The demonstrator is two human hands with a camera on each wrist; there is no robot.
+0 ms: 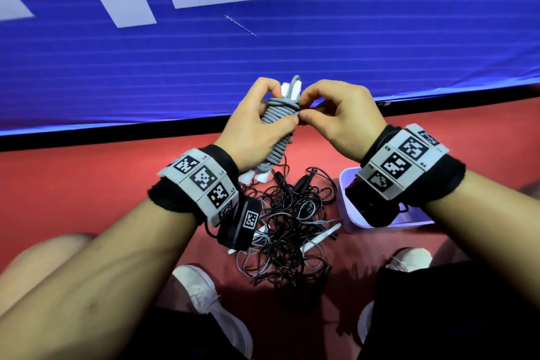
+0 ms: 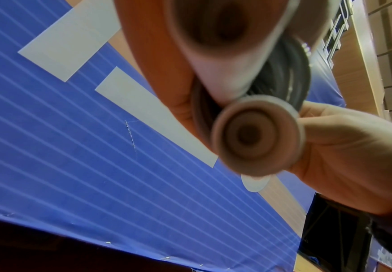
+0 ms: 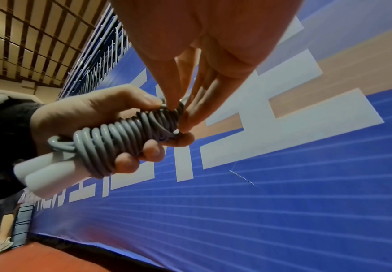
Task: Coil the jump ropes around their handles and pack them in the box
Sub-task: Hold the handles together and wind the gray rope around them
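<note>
A grey jump rope (image 1: 277, 123) (image 3: 125, 139) is wound in tight turns around its pair of white handles (image 3: 43, 176). My left hand (image 1: 257, 128) (image 3: 92, 114) grips the coiled bundle around its middle, held up above the floor. My right hand (image 1: 330, 117) (image 3: 181, 108) pinches the top turns of the grey rope with thumb and fingertips. The handles' round end caps (image 2: 258, 136) fill the left wrist view. Below my hands a tangled pile of black and grey ropes (image 1: 289, 225) lies on the red floor. The pale purple box (image 1: 350, 219) stands to its right, partly hidden by my right wrist.
A blue mat with white blocks (image 1: 263, 47) stretches ahead behind a black edge strip. My white shoes (image 1: 210, 301) (image 1: 409, 260) and knees flank the rope pile. A white handle (image 1: 321, 240) lies loose in the tangle.
</note>
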